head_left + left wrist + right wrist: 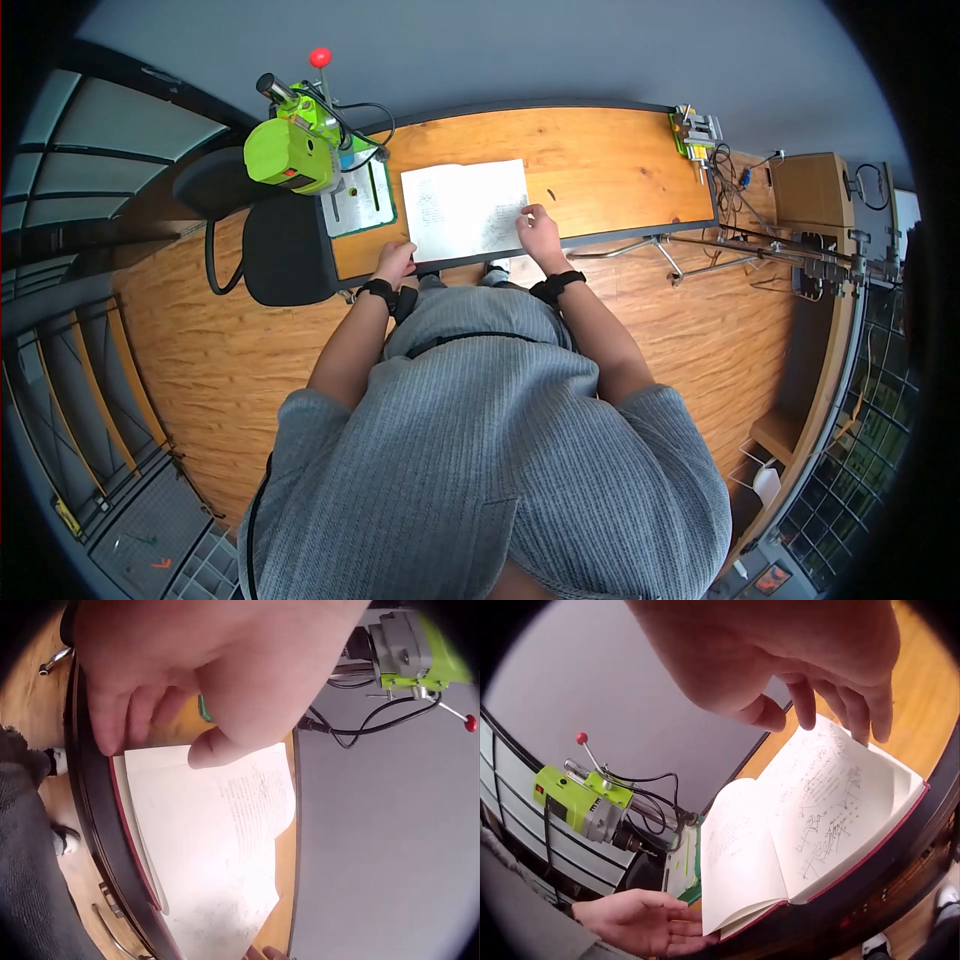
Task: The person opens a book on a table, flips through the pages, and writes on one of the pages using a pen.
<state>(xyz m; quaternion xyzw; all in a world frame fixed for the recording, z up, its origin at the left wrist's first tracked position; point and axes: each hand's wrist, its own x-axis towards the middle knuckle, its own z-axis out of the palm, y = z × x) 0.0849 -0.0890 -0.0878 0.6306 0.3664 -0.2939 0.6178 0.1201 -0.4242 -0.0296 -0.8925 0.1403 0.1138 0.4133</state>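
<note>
An open notebook (465, 210) with a red cover (122, 802) and handwriting on its pages lies at the table's front edge. At its left edge is my left hand (395, 262); in the right wrist view that left hand (641, 921) has its palm turned up, with extended fingers reaching the cover's edge. The left thumb (210, 750) overlaps the page corner in the left wrist view. My right hand (540, 238) is over the right page's outer edge. Its fingertips (859, 735) come right at the paper, while the thumb stands apart from them.
A green drill press (295, 155) with a red-knobbed lever stands on the table's left end, its metal base (358, 200) beside the notebook. A small dark object (551, 195) lies right of the pages. At the far right end sits a vise (695, 133). A black chair (285, 245) is at left.
</note>
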